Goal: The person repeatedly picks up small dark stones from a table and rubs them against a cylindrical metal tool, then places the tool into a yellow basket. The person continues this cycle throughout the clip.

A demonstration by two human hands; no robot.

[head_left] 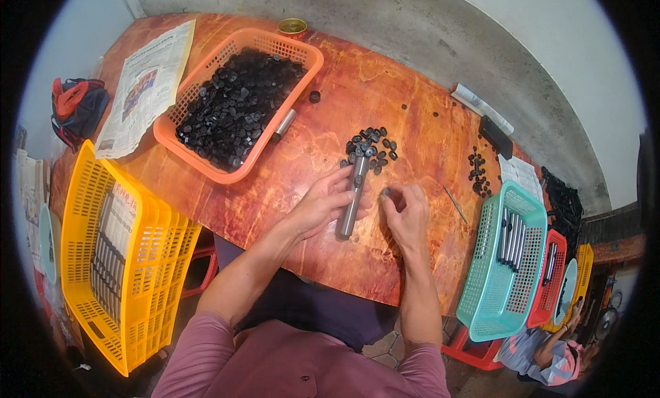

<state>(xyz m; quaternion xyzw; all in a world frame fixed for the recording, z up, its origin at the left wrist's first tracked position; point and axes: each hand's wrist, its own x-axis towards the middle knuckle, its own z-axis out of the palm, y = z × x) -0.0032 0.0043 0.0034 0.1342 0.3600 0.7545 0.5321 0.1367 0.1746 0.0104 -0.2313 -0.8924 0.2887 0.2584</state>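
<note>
My left hand is closed around a silver metal tube, which tilts slightly to the right at its top. A small black oval piece shows on the tube's side near my fingers. Just to the right, my right hand pinches a small dark piece between thumb and fingertips, apart from the tube. Beyond the tube's far end lies a loose pile of black oval pieces on the reddish wooden table.
An orange basket full of black pieces stands at the far left, a metal tube beside it. Stacked yellow crates are at left. A teal basket with several tubes sits right, near a thin rod. Another person is at lower right.
</note>
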